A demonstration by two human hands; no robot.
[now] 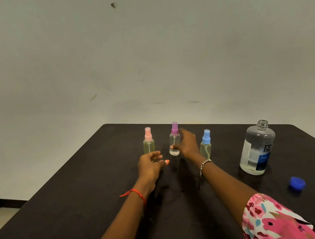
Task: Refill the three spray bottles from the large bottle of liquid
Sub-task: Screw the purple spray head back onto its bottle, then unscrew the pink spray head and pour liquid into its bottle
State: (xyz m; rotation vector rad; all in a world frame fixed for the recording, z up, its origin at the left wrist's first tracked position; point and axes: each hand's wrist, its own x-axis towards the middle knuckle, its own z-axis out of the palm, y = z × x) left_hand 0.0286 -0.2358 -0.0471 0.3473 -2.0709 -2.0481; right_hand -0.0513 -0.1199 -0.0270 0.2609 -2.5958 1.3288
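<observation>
Fingers (184,133) and thumb of our right hand (188,144) gripped the purple-capped spray bottle (173,140), middle of the row near the far edge of the tabletop (61,193); holding least liquid, it was, we judged, next for filling. Our left hand (151,166) hovered relaxed and empty before the pink-capped bottle (148,144). The large bottle (257,145) stood uncapped by the right edge, pour-ready, its blue cap (297,182) nearer us.
</observation>
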